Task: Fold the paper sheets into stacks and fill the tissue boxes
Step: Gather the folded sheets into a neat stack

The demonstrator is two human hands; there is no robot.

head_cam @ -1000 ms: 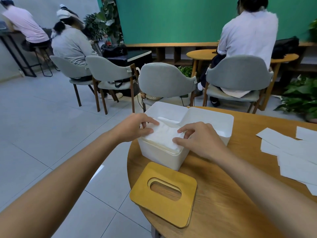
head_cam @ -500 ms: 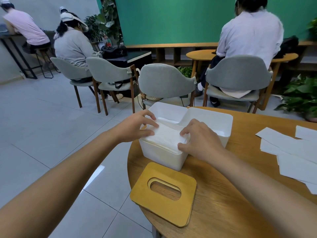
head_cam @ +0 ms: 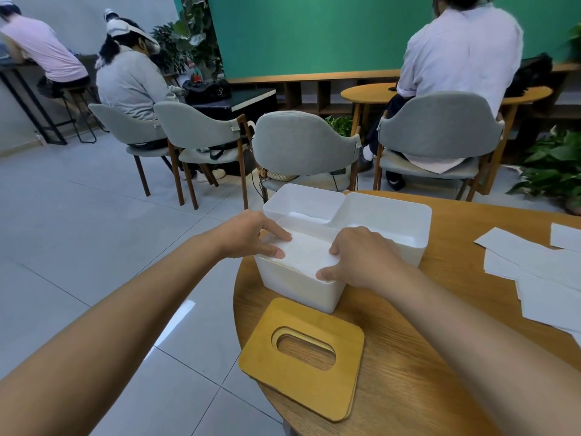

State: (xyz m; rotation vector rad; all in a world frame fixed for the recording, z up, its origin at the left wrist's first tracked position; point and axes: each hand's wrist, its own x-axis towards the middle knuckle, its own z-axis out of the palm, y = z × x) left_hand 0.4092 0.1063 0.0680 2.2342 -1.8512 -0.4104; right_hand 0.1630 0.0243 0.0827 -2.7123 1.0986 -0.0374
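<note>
A white plastic tissue box [head_cam: 295,286] with several compartments stands on the round wooden table [head_cam: 408,372]. A folded stack of white paper [head_cam: 301,253] lies in the box's near compartment, level with the rim. My left hand [head_cam: 251,236] presses its fingertips on the stack's left edge. My right hand [head_cam: 358,258] rests on the right edge, thumb and fingers touching the paper. The wooden lid [head_cam: 301,357] with an oval slot lies on the table in front of the box.
Loose white paper sheets [head_cam: 534,272] lie spread at the table's right side. The table's left edge drops to a tiled floor. Grey chairs [head_cam: 301,146] stand behind the table, and people sit with their backs turned. Potted plants stand at far right.
The paper stack has sunk lower into the compartment. My right hand has shifted down onto the stack's right edge; my left hand's fingers have flattened on the paper.
</note>
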